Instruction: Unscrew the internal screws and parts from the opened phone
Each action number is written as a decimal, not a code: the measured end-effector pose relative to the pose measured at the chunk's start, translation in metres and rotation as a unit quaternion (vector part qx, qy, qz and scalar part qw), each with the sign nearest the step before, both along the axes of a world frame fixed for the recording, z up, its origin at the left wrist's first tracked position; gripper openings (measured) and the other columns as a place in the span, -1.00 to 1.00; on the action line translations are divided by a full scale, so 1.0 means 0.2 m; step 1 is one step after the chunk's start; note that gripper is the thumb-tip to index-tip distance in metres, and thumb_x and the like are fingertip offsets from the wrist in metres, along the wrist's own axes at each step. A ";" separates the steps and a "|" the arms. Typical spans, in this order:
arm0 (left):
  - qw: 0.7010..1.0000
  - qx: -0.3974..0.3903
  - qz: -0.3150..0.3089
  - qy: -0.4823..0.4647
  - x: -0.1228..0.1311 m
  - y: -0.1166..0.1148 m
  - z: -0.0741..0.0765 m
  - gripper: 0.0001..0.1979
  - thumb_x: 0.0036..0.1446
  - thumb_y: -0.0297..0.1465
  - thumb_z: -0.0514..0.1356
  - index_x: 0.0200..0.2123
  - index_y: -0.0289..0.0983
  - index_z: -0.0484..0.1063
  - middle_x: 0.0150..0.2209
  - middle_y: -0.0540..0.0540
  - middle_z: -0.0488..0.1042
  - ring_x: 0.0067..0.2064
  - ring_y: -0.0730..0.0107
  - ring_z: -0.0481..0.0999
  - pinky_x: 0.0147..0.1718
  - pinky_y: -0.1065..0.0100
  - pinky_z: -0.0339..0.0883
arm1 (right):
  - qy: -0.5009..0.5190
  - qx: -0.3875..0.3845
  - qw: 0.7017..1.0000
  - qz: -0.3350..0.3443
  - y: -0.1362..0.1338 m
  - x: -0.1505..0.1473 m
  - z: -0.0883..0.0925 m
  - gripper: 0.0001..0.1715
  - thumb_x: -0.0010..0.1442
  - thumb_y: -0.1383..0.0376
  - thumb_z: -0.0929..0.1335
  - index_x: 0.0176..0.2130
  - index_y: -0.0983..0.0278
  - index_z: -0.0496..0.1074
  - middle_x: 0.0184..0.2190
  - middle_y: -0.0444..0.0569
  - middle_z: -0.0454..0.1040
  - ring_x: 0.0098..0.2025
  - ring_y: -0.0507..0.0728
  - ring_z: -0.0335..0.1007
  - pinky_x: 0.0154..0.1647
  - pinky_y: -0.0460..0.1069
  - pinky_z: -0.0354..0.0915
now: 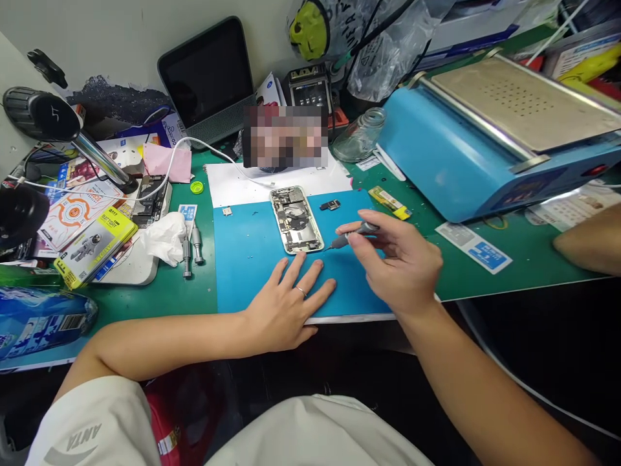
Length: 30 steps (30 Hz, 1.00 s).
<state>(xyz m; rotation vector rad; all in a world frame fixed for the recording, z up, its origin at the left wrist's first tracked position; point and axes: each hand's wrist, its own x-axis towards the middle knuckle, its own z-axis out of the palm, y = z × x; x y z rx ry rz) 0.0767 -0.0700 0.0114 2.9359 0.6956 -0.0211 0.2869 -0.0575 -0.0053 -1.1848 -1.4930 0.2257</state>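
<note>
An opened smartphone [296, 220] lies on a blue mat [242, 265], its inner parts and metal frame exposed. My left hand [291, 294] rests flat on the mat with fingers spread, the fingertips close to the phone's lower edge. A ring sits on one of its fingers. In my right hand [395, 259] a small grey precision screwdriver [352, 236] is pinched, its tip pointing left near the phone's lower right corner. Whether the tip touches anything I cannot tell. A small black part [330, 204] lies right of the phone, and a small silver part [227, 211] to the left.
Two more screwdrivers [196, 246] lie left of the mat beside a crumpled tissue [165, 238] and a yellow battery box [97, 247]. A blue machine with a metal plate [451, 149] stands at right, a glass jar [359, 136] beside it. Another person's arm [592, 239] rests at the right edge.
</note>
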 end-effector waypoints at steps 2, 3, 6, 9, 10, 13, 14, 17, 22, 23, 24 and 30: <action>1.000 0.001 0.000 0.002 0.00 0.00 0.00 -0.14 0.22 -0.06 0.23 0.43 -0.31 0.00 0.46 -0.38 -0.07 0.46 -0.39 -0.12 0.36 -0.19 -0.14 | -0.039 0.001 0.999 0.000 -0.01 0.02 -0.03 -0.46 0.26 0.40 0.41 0.19 0.07 0.41 -0.11 -0.10 0.63 -0.26 0.08 0.64 -0.19 0.00 0.62; 1.000 0.002 0.000 0.003 0.00 0.00 0.00 -0.14 0.22 -0.06 0.23 0.43 -0.31 0.00 0.46 -0.38 -0.07 0.46 -0.39 -0.11 0.36 -0.19 -0.15 | -0.060 0.004 0.998 0.001 -0.01 0.03 -0.05 -0.41 0.25 0.41 0.42 0.22 0.05 0.38 -0.09 -0.09 0.63 -0.23 0.09 0.65 -0.17 0.00 0.62; 1.000 0.004 0.000 -0.005 0.00 0.00 -0.01 -0.14 0.22 -0.06 0.23 0.42 -0.32 0.00 0.46 -0.39 -0.06 0.46 -0.39 -0.12 0.36 -0.18 -0.15 | -0.130 0.018 0.991 0.014 0.00 0.05 -0.07 -0.24 0.21 0.42 0.45 0.31 0.05 0.27 -0.02 -0.04 0.61 -0.15 0.12 0.65 -0.12 0.02 0.63; 1.000 -0.001 0.004 -0.015 -0.01 0.00 -0.01 -0.14 0.21 -0.06 0.24 0.42 -0.32 0.01 0.45 -0.39 -0.03 0.46 -0.39 -0.12 0.36 -0.18 -0.13 | -0.151 0.046 0.987 0.038 0.03 0.06 -0.02 -0.14 0.19 0.48 0.46 0.35 0.05 0.20 -0.04 -0.05 0.62 -0.18 0.10 0.66 -0.17 -0.03 0.63; 1.000 -0.003 0.005 -0.017 -0.01 0.00 -0.01 -0.15 0.21 -0.06 0.23 0.41 -0.32 0.02 0.45 -0.38 -0.03 0.46 -0.39 -0.11 0.36 -0.18 -0.12 | -0.137 0.060 0.987 0.052 0.05 0.06 0.01 -0.13 0.18 0.50 0.45 0.35 0.04 0.19 -0.05 -0.06 0.62 -0.18 0.10 0.65 -0.19 -0.04 0.64; 1.000 -0.006 0.008 -0.020 -0.01 0.00 0.00 -0.17 0.23 -0.07 0.22 0.41 -0.31 0.02 0.45 -0.37 -0.03 0.46 -0.40 -0.12 0.36 -0.18 -0.13 | -0.075 0.090 0.985 0.124 0.13 0.02 0.10 -0.09 0.16 0.53 0.44 0.34 -0.02 0.16 -0.03 -0.08 0.60 -0.12 0.13 0.64 -0.19 0.00 0.65; 1.000 -0.006 0.009 -0.021 -0.01 0.00 0.00 -0.18 0.23 -0.07 0.21 0.41 -0.30 0.02 0.45 -0.37 -0.03 0.46 -0.41 -0.13 0.36 -0.18 -0.13 | -0.063 0.095 0.982 0.151 0.16 0.00 0.12 -0.08 0.16 0.54 0.44 0.34 -0.03 0.16 -0.02 -0.08 0.59 -0.10 0.13 0.64 -0.17 0.02 0.65; 1.000 -0.007 0.011 -0.018 -0.01 0.00 0.01 -0.18 0.23 -0.09 0.21 0.41 -0.30 0.01 0.45 -0.36 -0.02 0.46 -0.43 -0.14 0.36 -0.17 -0.13 | -0.051 0.131 0.968 0.208 0.26 -0.06 0.11 -0.10 0.15 0.54 0.44 0.31 -0.05 0.17 -0.05 -0.09 0.60 -0.10 0.12 0.63 -0.24 0.00 0.63; 1.000 -0.003 0.015 -0.013 -0.01 0.00 0.02 -0.17 0.21 -0.09 0.23 0.41 -0.30 0.02 0.45 -0.37 -0.02 0.46 -0.42 -0.10 0.35 -0.15 -0.09 | 0.005 0.130 0.975 0.180 0.32 -0.11 -0.03 -0.19 0.17 0.55 0.41 0.27 0.05 0.20 -0.14 -0.08 0.57 -0.19 0.08 0.63 -0.31 -0.05 0.60; 1.000 0.000 0.015 -0.013 -0.01 0.00 0.02 -0.17 0.21 -0.09 0.23 0.41 -0.30 0.02 0.45 -0.37 -0.02 0.45 -0.42 -0.10 0.35 -0.15 -0.08 | 0.017 0.115 0.977 0.176 0.31 -0.11 -0.05 -0.22 0.18 0.55 0.40 0.27 0.07 0.20 -0.15 -0.07 0.57 -0.20 0.07 0.62 -0.30 -0.05 0.60; 1.000 0.003 0.015 -0.013 -0.01 0.00 0.02 -0.17 0.22 -0.08 0.22 0.41 -0.30 0.02 0.45 -0.36 -0.02 0.45 -0.42 -0.09 0.35 -0.14 -0.08 | 0.023 0.104 0.979 0.176 0.30 -0.11 -0.06 -0.24 0.19 0.54 0.40 0.26 0.10 0.20 -0.16 -0.07 0.57 -0.20 0.06 0.62 -0.28 -0.05 0.60; 1.000 0.011 0.022 -0.012 0.00 0.00 0.01 -0.20 0.24 -0.07 0.19 0.41 -0.30 0.03 0.44 -0.36 0.00 0.44 -0.43 -0.06 0.34 -0.15 -0.06 | 0.004 0.102 0.981 0.165 0.27 -0.12 -0.05 -0.34 0.19 0.51 0.42 0.21 0.18 0.24 -0.17 -0.05 0.56 -0.21 0.04 0.62 -0.24 -0.07 0.60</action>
